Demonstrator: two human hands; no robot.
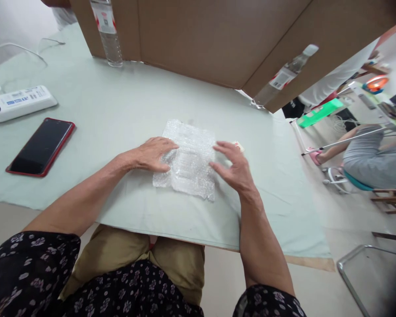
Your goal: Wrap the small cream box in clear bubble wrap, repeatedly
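A sheet of clear bubble wrap (192, 158) lies spread on the pale green tablecloth in front of me. My left hand (155, 154) is at its left edge, thumb and fingers apart, with the fingertips over the wrap. At the right edge is my right hand (231, 166), its fingers also apart and the tips close to the wrap; whether they touch it I cannot tell. A small white piece with red print (238, 146) shows partly behind my right hand.
A brown cardboard screen (198, 39) stands along the back, with water bottles (108, 35) (284, 77) against it. To the left lie a phone in a red case (41, 147) and a white power strip (23, 103). Beyond the table's right side, a person sits near a metal-framed chair (353, 281).
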